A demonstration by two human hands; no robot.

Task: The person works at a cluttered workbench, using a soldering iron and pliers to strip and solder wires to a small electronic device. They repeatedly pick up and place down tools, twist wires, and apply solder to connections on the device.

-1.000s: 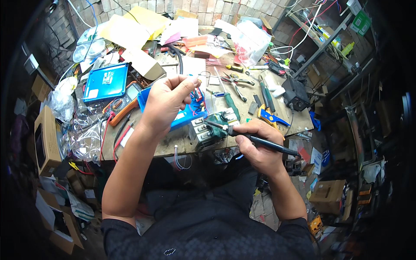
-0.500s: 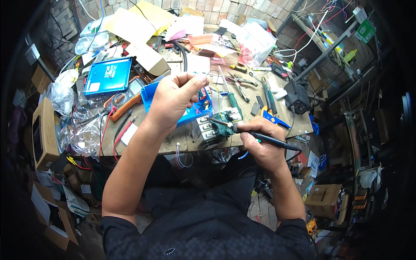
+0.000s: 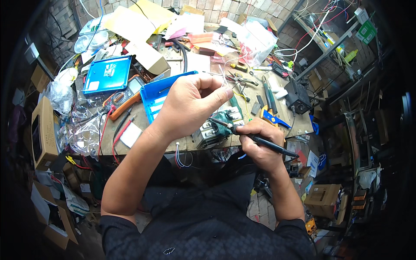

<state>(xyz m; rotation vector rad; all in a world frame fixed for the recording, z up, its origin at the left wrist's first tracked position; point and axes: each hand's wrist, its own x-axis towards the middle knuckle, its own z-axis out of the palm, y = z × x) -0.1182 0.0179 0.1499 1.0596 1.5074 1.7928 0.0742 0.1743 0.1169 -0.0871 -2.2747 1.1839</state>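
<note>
My right hand (image 3: 264, 141) grips the dark handle of a soldering iron (image 3: 279, 149). The iron's metal tip points left, just over a metal block with screw terminals (image 3: 210, 138) at the table's near edge. Whether the tip touches the block I cannot tell. Above and to the left, my left hand (image 3: 186, 99) is closed in a pinch, and a thin wire (image 3: 239, 94) runs out by its fingertips. Behind that hand lies an open blue plastic box (image 3: 148, 96), partly hidden by my wrist. Some green material (image 3: 225, 116) covers part of the block.
An orange multimeter (image 3: 125, 99) and a blue lid (image 3: 107, 74) lie to the left. Pliers (image 3: 242, 79), a blue-yellow wire stripper (image 3: 274, 119) and a black power unit (image 3: 297, 96) are on the right. Papers and a cardboard box (image 3: 149, 58) crowd the back.
My left hand has moved right and slightly down, with the thin wire shifting alongside. More of the blue box's far rim shows. The soldering iron stays nearly in place.
</note>
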